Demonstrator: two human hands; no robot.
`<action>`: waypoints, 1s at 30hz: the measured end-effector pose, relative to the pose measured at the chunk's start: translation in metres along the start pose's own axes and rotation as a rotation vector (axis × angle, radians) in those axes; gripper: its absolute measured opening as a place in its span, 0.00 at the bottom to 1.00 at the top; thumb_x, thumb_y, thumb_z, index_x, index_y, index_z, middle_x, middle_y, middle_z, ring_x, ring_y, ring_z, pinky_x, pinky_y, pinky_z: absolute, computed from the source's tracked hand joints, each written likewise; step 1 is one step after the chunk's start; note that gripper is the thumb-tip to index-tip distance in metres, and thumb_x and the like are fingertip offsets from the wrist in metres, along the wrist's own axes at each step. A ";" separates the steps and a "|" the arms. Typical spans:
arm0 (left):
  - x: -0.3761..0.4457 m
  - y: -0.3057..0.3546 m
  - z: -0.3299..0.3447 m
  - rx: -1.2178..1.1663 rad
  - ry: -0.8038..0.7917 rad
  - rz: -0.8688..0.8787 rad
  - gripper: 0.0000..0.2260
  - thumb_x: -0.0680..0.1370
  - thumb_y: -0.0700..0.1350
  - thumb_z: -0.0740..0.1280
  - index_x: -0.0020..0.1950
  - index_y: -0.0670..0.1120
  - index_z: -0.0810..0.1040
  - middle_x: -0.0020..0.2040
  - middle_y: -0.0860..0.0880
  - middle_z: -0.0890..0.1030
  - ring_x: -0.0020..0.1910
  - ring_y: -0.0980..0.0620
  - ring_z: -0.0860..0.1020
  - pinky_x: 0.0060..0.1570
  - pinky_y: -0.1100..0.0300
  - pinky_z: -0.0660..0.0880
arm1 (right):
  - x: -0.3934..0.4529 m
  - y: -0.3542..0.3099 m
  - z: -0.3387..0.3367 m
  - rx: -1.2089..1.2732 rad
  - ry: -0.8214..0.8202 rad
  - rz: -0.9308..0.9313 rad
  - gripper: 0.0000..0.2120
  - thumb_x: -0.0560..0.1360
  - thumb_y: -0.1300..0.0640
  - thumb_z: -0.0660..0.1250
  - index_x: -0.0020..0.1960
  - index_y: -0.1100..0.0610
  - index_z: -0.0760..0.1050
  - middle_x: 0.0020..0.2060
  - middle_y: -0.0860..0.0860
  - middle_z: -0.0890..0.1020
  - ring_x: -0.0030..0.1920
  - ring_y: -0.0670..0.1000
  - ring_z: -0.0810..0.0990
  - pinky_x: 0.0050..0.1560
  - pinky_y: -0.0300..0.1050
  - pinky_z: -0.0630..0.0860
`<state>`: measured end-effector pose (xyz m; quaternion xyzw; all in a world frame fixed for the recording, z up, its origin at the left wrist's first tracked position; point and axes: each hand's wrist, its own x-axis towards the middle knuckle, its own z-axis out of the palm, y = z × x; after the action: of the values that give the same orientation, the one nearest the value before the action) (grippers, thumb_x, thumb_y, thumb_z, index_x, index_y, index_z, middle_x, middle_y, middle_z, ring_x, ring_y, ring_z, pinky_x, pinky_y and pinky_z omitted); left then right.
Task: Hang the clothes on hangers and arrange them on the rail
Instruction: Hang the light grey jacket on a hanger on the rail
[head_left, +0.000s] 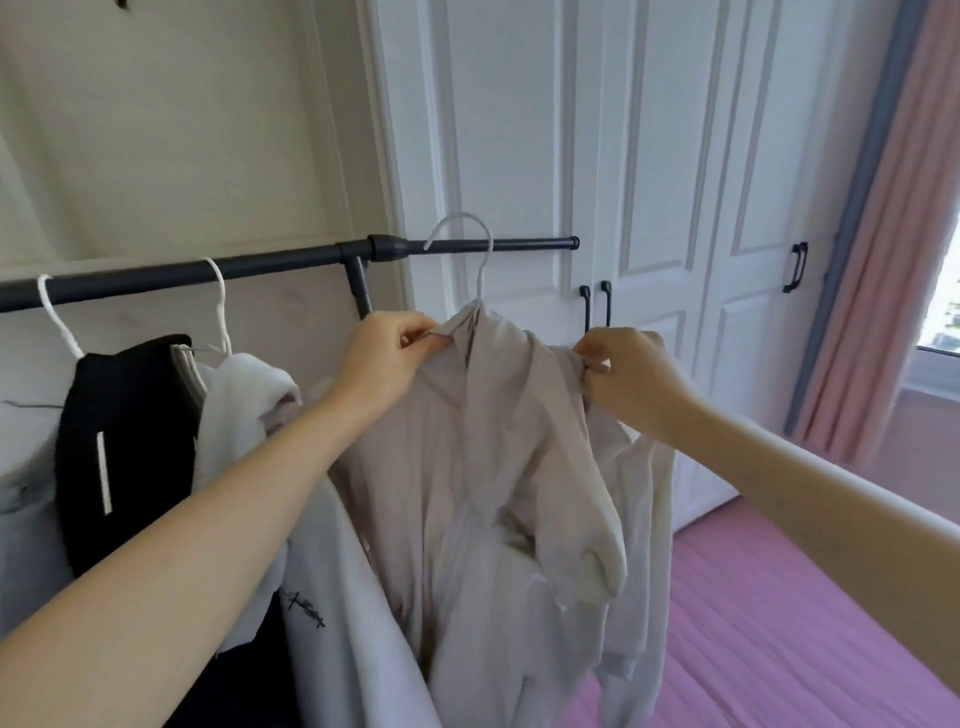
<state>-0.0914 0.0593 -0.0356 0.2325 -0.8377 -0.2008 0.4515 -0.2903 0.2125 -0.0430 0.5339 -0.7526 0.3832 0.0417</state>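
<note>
1. Pinching the collar of a beige shirt (483, 441), the left hand (384, 358) held one side while the right hand (628, 374) gripped the fabric at the other shoulder.
2. The shirt hung on a white hanger (475, 260), its hook at the black rail (249, 265).
3. A black garment (124, 441) and a white garment (244, 410) hung to the left on the same rail, near a pink bed (779, 623).

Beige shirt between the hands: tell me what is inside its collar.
A white hanger's hook rises from the collar of the beige shirt and sits over the black metal rail. The hanger's shoulders are covered by the cloth, which both hands pinch.
</note>
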 end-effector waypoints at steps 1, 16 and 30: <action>-0.002 0.003 0.008 -0.001 0.005 0.006 0.05 0.76 0.45 0.70 0.43 0.47 0.84 0.36 0.51 0.83 0.37 0.51 0.79 0.39 0.53 0.72 | -0.009 0.006 -0.004 0.016 0.029 0.021 0.14 0.72 0.65 0.60 0.52 0.57 0.81 0.50 0.53 0.82 0.53 0.54 0.78 0.51 0.45 0.74; -0.026 0.043 0.074 -0.011 0.037 -0.116 0.11 0.72 0.54 0.66 0.38 0.49 0.82 0.33 0.49 0.81 0.38 0.45 0.79 0.39 0.49 0.75 | -0.092 0.046 -0.044 -0.419 -0.206 0.320 0.10 0.74 0.56 0.60 0.54 0.54 0.70 0.44 0.53 0.76 0.34 0.54 0.75 0.31 0.43 0.70; -0.072 0.075 0.074 -0.087 -0.022 0.026 0.11 0.77 0.43 0.68 0.40 0.60 0.78 0.36 0.57 0.81 0.36 0.63 0.75 0.39 0.67 0.69 | -0.042 0.002 -0.104 0.468 0.457 -0.133 0.06 0.78 0.61 0.53 0.52 0.59 0.67 0.36 0.49 0.77 0.37 0.50 0.77 0.39 0.53 0.76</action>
<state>-0.1350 0.1707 -0.0807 0.1998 -0.8360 -0.2336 0.4545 -0.3102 0.3097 0.0098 0.4771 -0.5789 0.6520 0.1103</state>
